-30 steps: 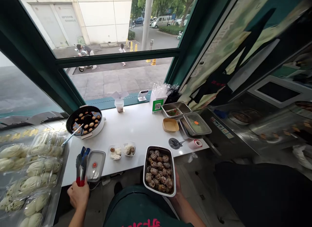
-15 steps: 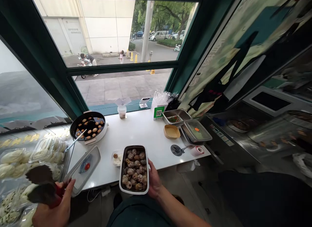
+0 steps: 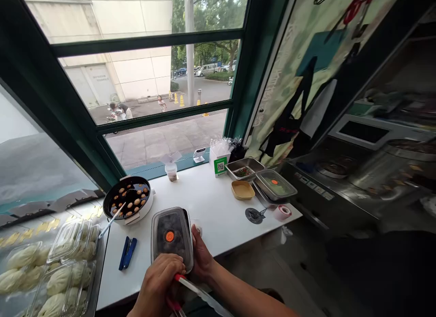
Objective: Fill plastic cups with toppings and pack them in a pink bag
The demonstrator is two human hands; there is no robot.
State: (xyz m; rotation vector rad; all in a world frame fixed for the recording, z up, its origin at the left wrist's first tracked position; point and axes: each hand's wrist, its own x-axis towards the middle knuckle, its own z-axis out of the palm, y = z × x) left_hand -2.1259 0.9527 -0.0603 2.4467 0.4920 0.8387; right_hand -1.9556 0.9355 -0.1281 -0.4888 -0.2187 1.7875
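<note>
A grey translucent lid [image 3: 170,221] with an orange round button lies over the food container in front of me, a little askew, so a dark strip of the inside shows at the upper right edge. The contents are only dimly visible through it. My left hand [image 3: 161,274] rests on the lid's near end, its fingers closed around red-handled tongs [image 3: 177,278] whose metal arms point down to the right. My right hand [image 3: 203,255] grips the container's right side; its fingertips underneath are hidden.
At the left stand a pot of eggs in dark liquid [image 3: 112,203] and boxes of buns [image 3: 61,280]. A blue stapler-like object [image 3: 127,253] lies nearby. Toward the right are a brown bowl [image 3: 243,190], a steel tray [image 3: 235,169], a lidded container [image 3: 276,185] and a tape roll [image 3: 282,212].
My left hand has brought the lid from the left over the open container of dark round food, tongs still in hand. The blue object is now uncovered. The camera view has shifted.
</note>
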